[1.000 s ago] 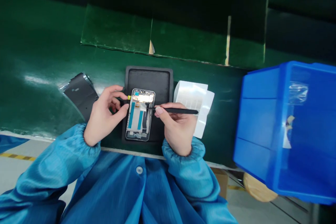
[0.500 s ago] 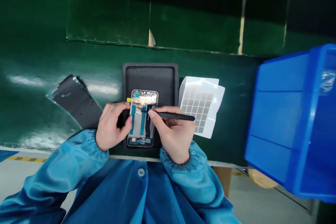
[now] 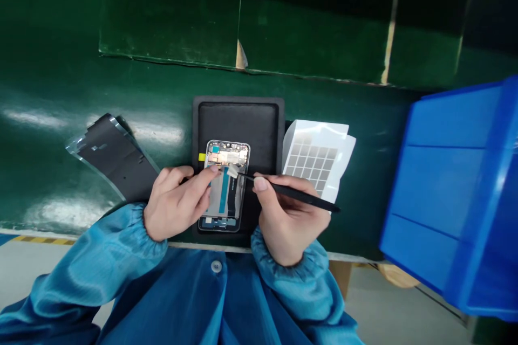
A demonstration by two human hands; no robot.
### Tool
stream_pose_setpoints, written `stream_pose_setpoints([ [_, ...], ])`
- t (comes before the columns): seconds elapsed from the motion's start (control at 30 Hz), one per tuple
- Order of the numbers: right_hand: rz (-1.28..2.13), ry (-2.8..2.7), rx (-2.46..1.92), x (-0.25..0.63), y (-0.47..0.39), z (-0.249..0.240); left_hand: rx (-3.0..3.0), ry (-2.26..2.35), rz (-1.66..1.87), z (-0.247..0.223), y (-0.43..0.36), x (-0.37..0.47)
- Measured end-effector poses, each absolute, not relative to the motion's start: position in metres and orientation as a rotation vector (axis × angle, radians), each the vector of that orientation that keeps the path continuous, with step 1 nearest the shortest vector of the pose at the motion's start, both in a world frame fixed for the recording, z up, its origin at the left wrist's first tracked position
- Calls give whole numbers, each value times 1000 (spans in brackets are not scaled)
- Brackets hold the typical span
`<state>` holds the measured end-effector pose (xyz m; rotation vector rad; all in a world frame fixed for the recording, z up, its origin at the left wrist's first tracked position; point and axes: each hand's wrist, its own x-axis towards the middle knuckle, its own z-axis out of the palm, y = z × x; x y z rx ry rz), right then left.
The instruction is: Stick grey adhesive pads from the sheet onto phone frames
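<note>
An opened smartphone, its circuit board and blue strips exposed, lies in the lower half of a black tray. My right hand grips black tweezers like a pen. At their tips, over the phone just below its board, is a small pale grey piece, tilted. My left hand rests at the phone's left side, index finger stretched over the frame near the board. Its thumb is apart from that fingertip, and I see nothing held there. A yellow tab sticks out at the phone's upper left.
Right of the tray lies a white sheet bearing rows of grey squares, partly behind my right hand. A dark film sheet lies to the left. A large blue bin stands at the right on the green tabletop.
The tweezers have moved right and tilted, and the pale piece at their tips has shifted right and lifted. My left index finger has moved from the phone's edge onto it.
</note>
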<state>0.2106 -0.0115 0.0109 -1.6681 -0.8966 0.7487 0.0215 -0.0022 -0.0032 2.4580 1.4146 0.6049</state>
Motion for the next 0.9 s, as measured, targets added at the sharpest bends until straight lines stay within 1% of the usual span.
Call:
stream_pose_setpoints([
  [0.13,808,-900,-1664,210,-13,13,2599,1377,541,1,-1,20],
  [0.23,867,-918,-1667,209,-13,13,2579,1374,561,-1,0,21],
  [0.47,906,-999,-1707,205,-13,12,2241,1475,949,-12,-1,22],
  [0.9,958,-1118,-1697,208,-3,16,2176,1526,907,-17,-1,23],
])
